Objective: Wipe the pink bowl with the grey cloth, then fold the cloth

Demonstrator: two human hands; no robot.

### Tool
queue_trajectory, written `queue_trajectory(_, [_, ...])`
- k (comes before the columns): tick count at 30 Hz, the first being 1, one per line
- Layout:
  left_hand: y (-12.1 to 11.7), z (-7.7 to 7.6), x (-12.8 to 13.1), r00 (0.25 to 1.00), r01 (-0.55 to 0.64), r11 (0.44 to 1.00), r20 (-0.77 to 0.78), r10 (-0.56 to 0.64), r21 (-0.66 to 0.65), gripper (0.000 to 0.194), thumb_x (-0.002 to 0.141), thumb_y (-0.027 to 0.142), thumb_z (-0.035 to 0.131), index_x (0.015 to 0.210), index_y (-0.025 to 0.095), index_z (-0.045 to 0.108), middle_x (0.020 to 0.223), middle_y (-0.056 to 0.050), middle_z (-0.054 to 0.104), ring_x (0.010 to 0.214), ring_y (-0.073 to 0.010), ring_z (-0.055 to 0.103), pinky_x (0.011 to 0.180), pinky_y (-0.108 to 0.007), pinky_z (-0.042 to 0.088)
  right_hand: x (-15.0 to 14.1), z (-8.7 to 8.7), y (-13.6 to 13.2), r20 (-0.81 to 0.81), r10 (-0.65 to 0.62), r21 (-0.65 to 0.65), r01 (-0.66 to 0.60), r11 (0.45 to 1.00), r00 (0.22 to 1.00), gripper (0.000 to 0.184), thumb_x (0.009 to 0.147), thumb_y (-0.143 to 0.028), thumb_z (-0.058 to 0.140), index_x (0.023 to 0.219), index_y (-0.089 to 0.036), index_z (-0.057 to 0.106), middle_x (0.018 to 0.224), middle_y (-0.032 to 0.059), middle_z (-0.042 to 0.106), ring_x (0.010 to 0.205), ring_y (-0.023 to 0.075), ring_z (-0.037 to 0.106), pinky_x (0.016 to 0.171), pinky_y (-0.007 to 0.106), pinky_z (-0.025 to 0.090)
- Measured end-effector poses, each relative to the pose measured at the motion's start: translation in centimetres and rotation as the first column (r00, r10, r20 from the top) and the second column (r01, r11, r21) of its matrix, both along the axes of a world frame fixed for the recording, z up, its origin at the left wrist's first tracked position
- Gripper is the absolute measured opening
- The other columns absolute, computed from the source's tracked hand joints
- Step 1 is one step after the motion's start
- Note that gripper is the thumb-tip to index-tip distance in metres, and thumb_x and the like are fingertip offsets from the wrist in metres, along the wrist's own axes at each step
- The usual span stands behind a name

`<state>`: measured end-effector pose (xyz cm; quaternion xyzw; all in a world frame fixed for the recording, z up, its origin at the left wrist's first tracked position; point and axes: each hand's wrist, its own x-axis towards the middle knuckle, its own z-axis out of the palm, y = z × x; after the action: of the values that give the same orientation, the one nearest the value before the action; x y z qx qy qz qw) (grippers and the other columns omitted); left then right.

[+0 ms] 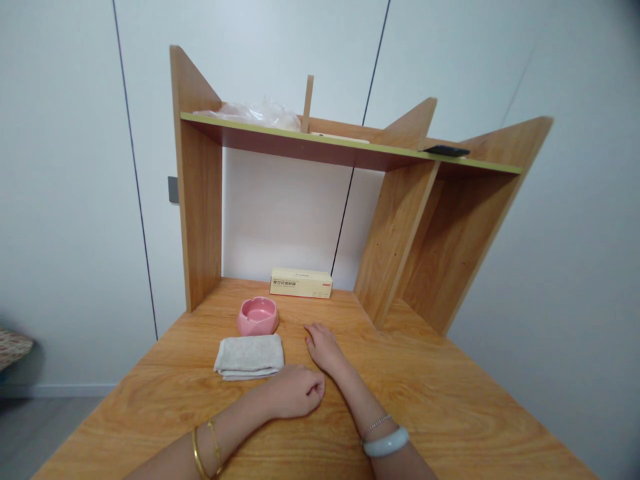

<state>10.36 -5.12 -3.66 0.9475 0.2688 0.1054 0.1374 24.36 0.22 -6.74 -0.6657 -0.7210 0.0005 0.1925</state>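
Note:
My left hand (pixel 299 392) rests on the wooden desk (pixel 450 413) in a loose fist, with nothing visible in it. Just beyond its wrist lies a folded grey cloth (pixel 251 355). My right hand (pixel 325 348) lies palm down on the desktop, a little farther forward, its fingers stretched out and holding nothing. Behind the cloth stands a pink ashtray (pixel 258 319) with notches in its rim. A long cream box (pixel 301 285) with dark print sits at the back of the desk, beyond both hands.
A wooden shelf unit (pixel 325 153) rises from the back of the desk, with upright panels on either side. On its shelf are a clear plastic bag (pixel 265 115) and a flat dark object (pixel 447 151). A patterned item (pixel 14 348) shows at far left.

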Motion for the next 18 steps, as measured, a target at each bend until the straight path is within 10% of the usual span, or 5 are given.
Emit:
queue_trajectory(5, [-0.3,1.6,-0.3,0.981,0.140,0.976,0.112,-0.160,0.167,0.015,0.072,0.012,0.042,0.069,0.019,0.054,0.067,0.001,0.062,0.060,-0.0126,0.054,0.056,-0.021,0.037,-0.6,2.0,-0.1,-0.087,0.142,0.247,-0.117,0.962,0.986,0.035,0.080,-0.010,0.038,0.108,-0.019,0.056,0.107,0.0077,0.058,0.104,0.0187,0.047,0.089,0.033,0.036])
queue_trajectory(10, [2.6,3.1,-2.3,0.919,-0.226,0.959,0.364,0.151,0.173,0.017,0.073,0.013,0.039,0.065,0.019,0.052,0.065,-0.002,0.059,0.063,-0.0146,0.054,0.062,-0.024,0.039,-3.0,3.5,-1.6,0.029,0.306,0.247,-0.303,0.920,0.952,0.025,0.080,-0.013,0.043,0.099,-0.018,0.058,0.096,0.0067,0.058,0.093,0.0189,0.047,0.083,0.032,0.036])
queue_trajectory(18, [7.4,4.3,-7.5,0.515,-0.804,0.594,0.502,0.695,0.001,0.031,0.080,0.023,0.038,0.110,0.021,0.044,0.115,-0.006,0.050,0.093,-0.0217,0.056,0.073,-0.030,0.043,-7.9,3.8,-4.1,0.277,0.588,0.087,-0.629,0.772,0.760,0.031,0.080,-0.038,0.052,0.105,-0.020,0.053,0.097,0.0056,0.058,0.094,0.0201,0.045,0.083,0.032,0.035])
